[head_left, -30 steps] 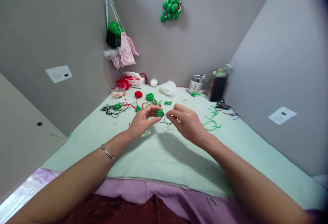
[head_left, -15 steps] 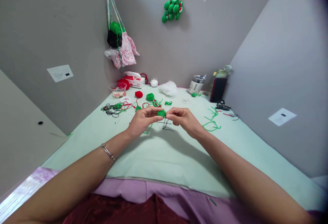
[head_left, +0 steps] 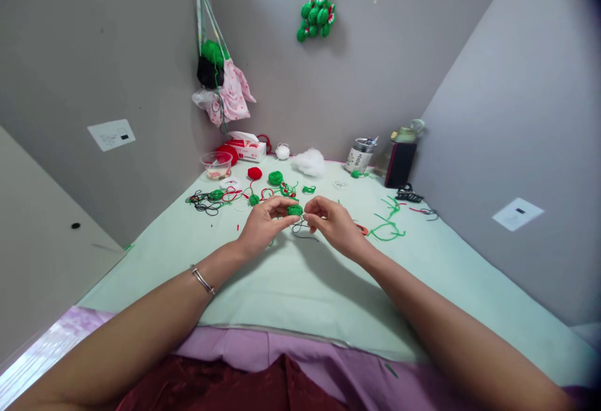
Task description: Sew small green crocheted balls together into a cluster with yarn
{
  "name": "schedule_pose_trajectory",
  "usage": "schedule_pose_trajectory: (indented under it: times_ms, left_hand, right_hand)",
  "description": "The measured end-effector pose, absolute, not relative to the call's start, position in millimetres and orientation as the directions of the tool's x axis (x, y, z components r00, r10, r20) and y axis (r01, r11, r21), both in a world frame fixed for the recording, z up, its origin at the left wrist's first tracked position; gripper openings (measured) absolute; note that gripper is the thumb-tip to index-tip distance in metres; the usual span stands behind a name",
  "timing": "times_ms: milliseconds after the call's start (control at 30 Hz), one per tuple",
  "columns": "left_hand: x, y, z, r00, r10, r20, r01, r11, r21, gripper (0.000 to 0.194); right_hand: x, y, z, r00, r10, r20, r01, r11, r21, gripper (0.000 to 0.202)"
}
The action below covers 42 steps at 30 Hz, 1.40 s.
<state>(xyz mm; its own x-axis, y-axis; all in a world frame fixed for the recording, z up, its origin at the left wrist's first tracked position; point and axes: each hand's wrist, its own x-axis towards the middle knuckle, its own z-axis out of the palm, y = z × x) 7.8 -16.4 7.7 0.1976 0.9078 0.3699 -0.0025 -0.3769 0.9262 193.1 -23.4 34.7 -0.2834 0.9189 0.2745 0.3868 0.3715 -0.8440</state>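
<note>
A small green crocheted piece [head_left: 295, 210] is pinched between the thumb and fingers of my left hand [head_left: 265, 220], over the middle of the table. My right hand [head_left: 332, 220] is closed in a pinch at the right edge of that piece. What lies between its fingertips is too small to make out. Dark yarn [head_left: 305, 234] trails below the piece onto the cloth. Just behind my left hand lie a small green ball [head_left: 254, 199] and a red and green crocheted bit [head_left: 287, 190].
Red yarn [head_left: 254, 173], green yarn [head_left: 275, 178] and white stuffing [head_left: 308, 163] lie farther back. A plastic bowl [head_left: 218, 165] and tissue box [head_left: 248, 149] stand back left, a pen tin [head_left: 360, 156] and dark phone-like slab [head_left: 400, 165] back right. Green scraps [head_left: 387, 231] lie right.
The green piece has turned and shifted slightly left in my left hand. My right hand has rotated a little, its fingers more curled, and an orange handle-like shape now shows beside it.
</note>
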Motion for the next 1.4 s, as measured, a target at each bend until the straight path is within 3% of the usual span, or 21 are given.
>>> schedule_pose_trajectory:
  times_ms: [100,233,367,467,567,700,800,867,933,1100,1200,1300,1400]
  left_hand:
    - [7,-16,7,0.219,0.880,0.421,0.018,-0.435,0.900,0.028]
    - [8,-17,8,0.254,0.851,0.460,0.074,-0.491,0.868,0.021]
    - [10,-18,6,0.275,0.862,0.425,0.146,-0.474,0.868,0.015]
    - [11,-18,4,0.293,0.872,0.392,0.161,-0.450,0.879,0.013]
    - [12,-19,5,0.326,0.869,0.372,0.175,-0.443,0.879,0.010]
    - [12,-21,10,0.351,0.869,0.350,0.190,-0.431,0.882,0.014]
    - [10,-21,10,0.346,0.877,0.334,0.234,-0.426,0.874,0.018]
    - [8,-19,8,0.341,0.876,0.341,0.245,-0.433,0.868,0.018]
    - [6,-16,6,0.339,0.870,0.358,0.252,-0.450,0.857,0.020]
    - [-4,-6,6,0.322,0.862,0.391,0.321,-0.488,0.812,0.017]
    - [-12,1,12,0.227,0.880,0.416,0.369,-0.474,0.799,0.017]
    - [-16,3,17,0.160,0.885,0.437,0.354,-0.465,0.812,0.020]
    - [-17,3,18,0.158,0.904,0.397,0.311,-0.427,0.849,0.022]
  right_hand:
    - [187,-34,34,-0.292,0.877,0.382,0.460,0.479,-0.747,0.005]
    - [184,-41,31,-0.368,0.756,0.541,0.625,0.632,-0.458,0.007]
    - [186,-40,28,-0.506,0.667,0.546,0.728,0.670,-0.145,0.019]
    - [185,-40,27,-0.520,0.653,0.550,0.765,0.643,-0.041,0.021]
    - [184,-41,31,-0.487,0.659,0.573,0.736,0.663,-0.137,0.019]
    - [189,-43,49,-0.404,0.710,0.577,0.489,0.700,-0.520,0.011]
    - [194,-47,67,-0.350,0.845,0.403,0.252,0.500,-0.829,0.016]
    - [197,-49,77,-0.416,0.868,0.272,0.127,0.351,-0.928,0.020]
    - [200,-50,84,-0.451,0.865,0.221,0.068,0.281,-0.957,0.022]
    - [217,-52,104,-0.355,0.895,0.269,-0.069,0.262,-0.963,0.025]
    - [233,-54,119,-0.174,0.892,0.417,-0.126,0.400,-0.908,0.024]
    - [245,-52,129,-0.074,0.884,0.461,-0.076,0.456,-0.887,0.024]
    - [250,-44,126,-0.125,0.896,0.425,-0.073,0.419,-0.905,0.024]
